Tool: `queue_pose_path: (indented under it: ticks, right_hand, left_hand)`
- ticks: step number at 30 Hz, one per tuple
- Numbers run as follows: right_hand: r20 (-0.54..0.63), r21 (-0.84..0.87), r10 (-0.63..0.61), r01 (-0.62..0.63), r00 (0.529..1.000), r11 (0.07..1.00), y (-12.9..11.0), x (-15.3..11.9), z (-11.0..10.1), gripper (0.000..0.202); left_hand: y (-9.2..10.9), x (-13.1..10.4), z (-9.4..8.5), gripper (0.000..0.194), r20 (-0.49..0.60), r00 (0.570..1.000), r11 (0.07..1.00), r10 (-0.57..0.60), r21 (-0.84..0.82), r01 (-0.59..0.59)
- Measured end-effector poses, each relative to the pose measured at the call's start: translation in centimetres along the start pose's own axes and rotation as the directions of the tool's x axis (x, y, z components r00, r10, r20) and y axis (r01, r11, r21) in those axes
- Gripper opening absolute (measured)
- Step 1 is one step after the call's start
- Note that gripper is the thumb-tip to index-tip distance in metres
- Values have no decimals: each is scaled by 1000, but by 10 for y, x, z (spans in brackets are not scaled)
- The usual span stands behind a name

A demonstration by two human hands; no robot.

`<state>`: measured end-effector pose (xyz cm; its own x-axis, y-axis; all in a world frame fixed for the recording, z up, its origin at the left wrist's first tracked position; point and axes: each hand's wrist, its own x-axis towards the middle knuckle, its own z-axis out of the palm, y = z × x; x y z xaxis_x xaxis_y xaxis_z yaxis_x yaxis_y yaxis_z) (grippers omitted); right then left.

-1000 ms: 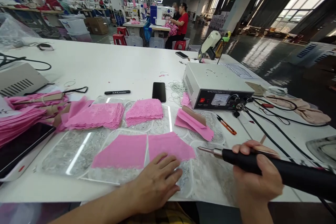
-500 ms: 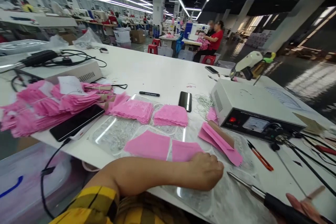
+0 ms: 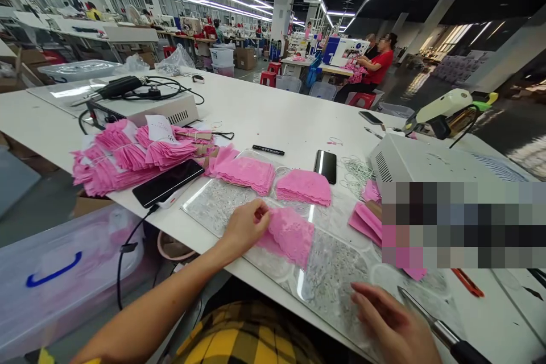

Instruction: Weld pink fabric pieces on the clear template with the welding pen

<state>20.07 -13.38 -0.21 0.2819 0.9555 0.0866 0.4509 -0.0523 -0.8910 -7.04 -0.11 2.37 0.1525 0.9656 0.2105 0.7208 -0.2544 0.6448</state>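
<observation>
With its fingertips pinched together, my left hand (image 3: 247,222) holds the edge of a pink fabric piece (image 3: 294,236). The fabric has a wavy border and lies over a clear sheet (image 3: 336,264) at the table's front. My right hand (image 3: 392,318) is open and empty, fingers a little apart, to the right of that fabric. Just beyond it lies a pointed metal-tipped tool with a black handle (image 3: 446,333), like a soldering iron. Two stacks of pink fabric, a left stack (image 3: 245,173) and a right stack (image 3: 302,186), lie behind my left hand.
Tied pink bundles (image 3: 132,151) and a black phone (image 3: 168,183) are at left. A marker (image 3: 268,150) and another phone (image 3: 326,166) lie farther back. Folded pink pieces (image 3: 365,222), an orange cutter (image 3: 468,282) and a partly blurred machine box (image 3: 443,159) are at right.
My left hand has moved left from beside the tool to the fabric and grips its edge. Two flat pieces lay there before. My right hand has come inward from the far right. The view has shifted.
</observation>
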Motion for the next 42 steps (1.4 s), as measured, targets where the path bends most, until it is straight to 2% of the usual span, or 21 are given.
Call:
queue_pose_path:
  ticks: [1,2,4,8,15,17,19,21,23,26,30,32,34,39,42]
  right_hand:
    - [113,-52,-52,58,992,997,-13,11,10,28]
    - [122,-65,-149,158,981,985,-23,20,20,28]
    - [222,-75,-290,313,931,947,-37,33,38,26]
    - [348,-158,-405,479,845,863,-40,40,63,20]
    - [394,-262,-464,581,793,770,-36,42,75,20]
    - [392,-254,-482,596,784,762,-36,45,78,17]
    - [405,-223,-463,576,789,787,-35,48,79,14]
    - [426,-197,-419,534,802,822,-35,50,81,15]
    - [436,-193,-378,495,817,847,-38,54,82,16]
    - [449,-188,-333,452,829,872,-49,62,79,14]
    - [475,-119,-299,397,828,910,-68,89,70,21]
    - [480,-73,-316,396,818,915,-79,114,68,29]
    - [463,-38,-352,415,814,909,-92,147,72,36]
    - [284,-16,-504,529,816,848,-134,223,102,30]
    - [234,-4,-602,620,763,784,-146,242,130,19]
  left_hand:
    - [-8,-8,-2,10,-30,999,1000,-14,8,14]
    - [-14,-15,-3,10,-58,998,1000,-21,16,22]
    - [-23,-26,-5,9,-110,994,999,-17,27,20]
    - [-32,-38,-7,8,-188,982,999,28,48,-20]
    - [-48,-48,-10,7,-211,968,988,137,95,-119]
    - [-56,-50,-16,15,-193,960,977,204,105,-186]
    - [-66,-49,-23,24,-137,937,943,321,137,-303]
    - [-77,-46,-29,22,-56,895,887,442,179,-427]
    - [-87,-39,-32,18,-3,868,853,497,186,-488]
    - [-90,-26,-38,22,34,866,860,499,110,-499]
    - [-72,-2,-51,22,174,878,894,445,-37,-446]
    - [-63,21,-59,19,175,888,903,426,-23,-429]
    - [-61,54,-67,15,164,904,917,394,-1,-399]
    - [-75,141,-100,17,49,941,938,334,76,-337]
    - [-92,160,-119,22,9,936,928,352,125,-350]
